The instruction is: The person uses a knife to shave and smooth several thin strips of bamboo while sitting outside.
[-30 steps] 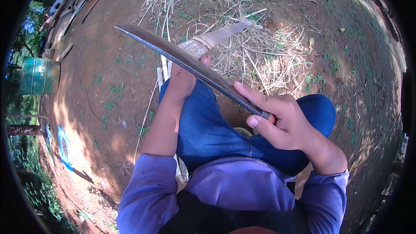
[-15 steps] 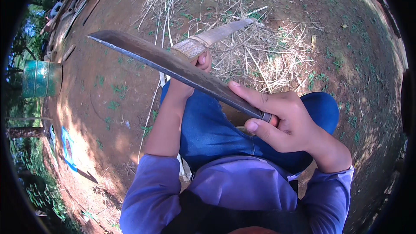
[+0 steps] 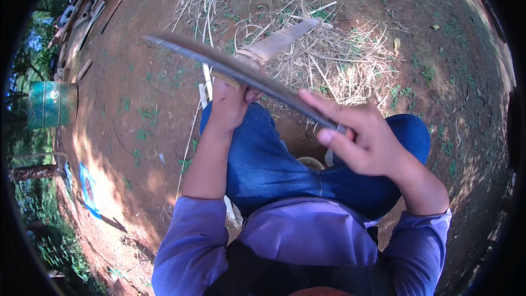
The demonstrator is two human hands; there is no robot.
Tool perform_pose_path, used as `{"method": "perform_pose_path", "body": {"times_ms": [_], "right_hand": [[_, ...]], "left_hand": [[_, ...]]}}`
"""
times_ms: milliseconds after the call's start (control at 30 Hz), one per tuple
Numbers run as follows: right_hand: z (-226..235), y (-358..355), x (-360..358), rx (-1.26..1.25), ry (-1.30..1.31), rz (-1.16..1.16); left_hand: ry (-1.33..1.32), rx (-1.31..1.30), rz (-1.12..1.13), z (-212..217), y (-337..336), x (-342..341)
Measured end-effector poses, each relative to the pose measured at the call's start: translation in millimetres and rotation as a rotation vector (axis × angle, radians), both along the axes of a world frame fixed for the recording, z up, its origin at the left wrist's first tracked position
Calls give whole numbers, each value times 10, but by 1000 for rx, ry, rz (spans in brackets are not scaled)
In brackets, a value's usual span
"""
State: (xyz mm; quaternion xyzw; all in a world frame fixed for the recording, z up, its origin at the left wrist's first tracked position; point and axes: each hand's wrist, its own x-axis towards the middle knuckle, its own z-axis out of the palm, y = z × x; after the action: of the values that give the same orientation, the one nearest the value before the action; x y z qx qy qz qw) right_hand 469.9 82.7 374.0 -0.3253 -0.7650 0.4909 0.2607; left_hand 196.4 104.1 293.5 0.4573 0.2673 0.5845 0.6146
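Note:
My right hand [image 3: 364,140] is closed round the handle of a machete [image 3: 241,69], its thumb and forefinger along the base of the blade. The long dark blade points up and left, slightly blurred, with a pale lower edge. It crosses in front of a piece of split bamboo [image 3: 282,39], a flat brown length with a ridge round it. My left hand [image 3: 230,104] is closed at the bamboo's near end, above my left knee. The blade partly hides those fingers and the bamboo; whether it touches the bamboo I cannot tell.
Pale strips and shavings [image 3: 342,71] lie heaped on the dirt ahead, with long strips by my left knee. A green metal drum [image 3: 52,104] stands at the left. Behind it are stacked poles [image 3: 82,16]. A round rim [image 3: 310,163] shows between my legs [image 3: 263,159].
The machete's tip has swung to the right and its handle has risen slightly. My left hand and the bamboo's near end have come slightly closer to me.

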Motion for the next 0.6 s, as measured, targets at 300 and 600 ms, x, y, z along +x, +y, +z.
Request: {"method": "perform_pose_path", "body": {"times_ms": [300, 600], "right_hand": [[-195, 201, 147, -382, 15, -236], [94, 65, -80, -125, 63, -2]], "left_hand": [[-20, 16, -41, 106, 31, -24], [-197, -75, 2, 4, -9, -68]]}}
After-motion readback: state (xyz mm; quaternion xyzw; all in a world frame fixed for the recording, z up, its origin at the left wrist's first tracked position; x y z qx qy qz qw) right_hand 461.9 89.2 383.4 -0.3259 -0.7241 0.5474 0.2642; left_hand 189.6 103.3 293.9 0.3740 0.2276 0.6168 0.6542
